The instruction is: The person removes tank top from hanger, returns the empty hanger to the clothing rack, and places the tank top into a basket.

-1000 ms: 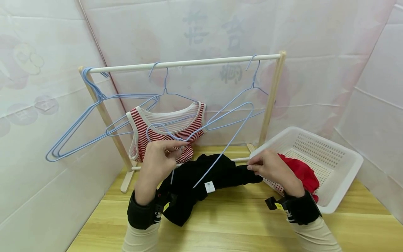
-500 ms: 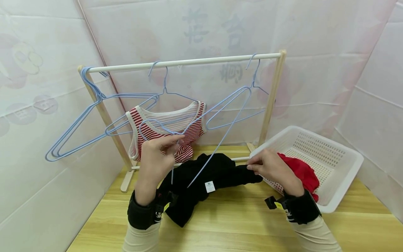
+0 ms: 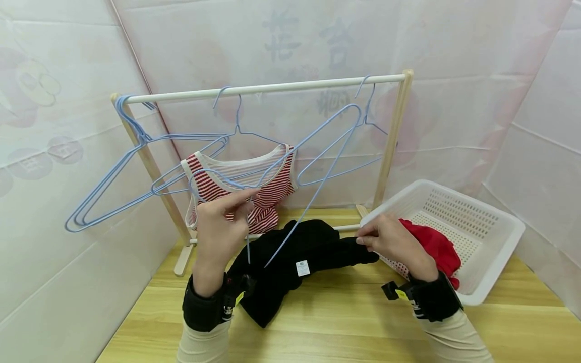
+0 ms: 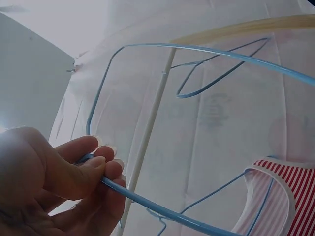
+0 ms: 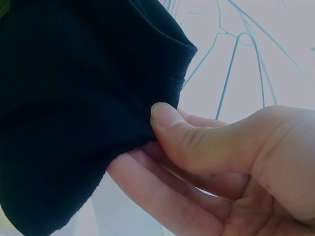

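My left hand pinches a light blue wire hanger near its hook, holding it tilted in front of the rack. A black garment with a small white tag lies on the wooden table below it. My right hand pinches the garment's right edge between thumb and fingers. Behind, a red and white striped tank top hangs on a blue hanger from the white rail.
Several empty blue hangers hang at the rail's left end and one more at its right end. A white perforated basket with a red garment stands at the right. White sheeted walls close in on both sides.
My left hand has lifted the blue hanger and swung its far end upward toward the rail. My right hand and the black garment have stayed put.
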